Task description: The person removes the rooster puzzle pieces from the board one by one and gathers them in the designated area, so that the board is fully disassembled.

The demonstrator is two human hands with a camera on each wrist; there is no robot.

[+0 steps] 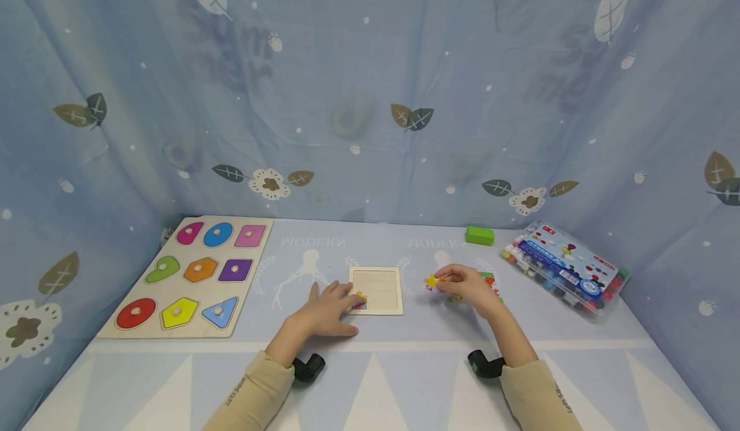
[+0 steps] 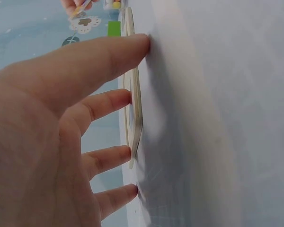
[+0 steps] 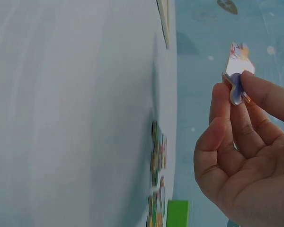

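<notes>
A shallow square wooden puzzle tray (image 1: 384,291) lies at the middle of the table. One small colourful puzzle piece (image 1: 360,305) sits in its lower left corner, partly hidden by fingers. My left hand (image 1: 328,309) rests at the tray's left side, fingers spread, fingertips touching its edge. In the left wrist view the thumb (image 2: 99,64) reaches down to the table. My right hand (image 1: 469,288) pinches a yellow and purple puzzle piece (image 3: 238,73) between thumb and fingers, raised off the table. Behind and below that hand lie several loose puzzle pieces (image 1: 489,279), partly covered.
On the left lies a wooden shape board (image 1: 191,283) with coloured knobbed shapes. A green block (image 1: 480,236) sits at the back right, beside a clear plastic case (image 1: 563,270) of coloured items. A patterned blue curtain (image 1: 370,97) hangs behind the table.
</notes>
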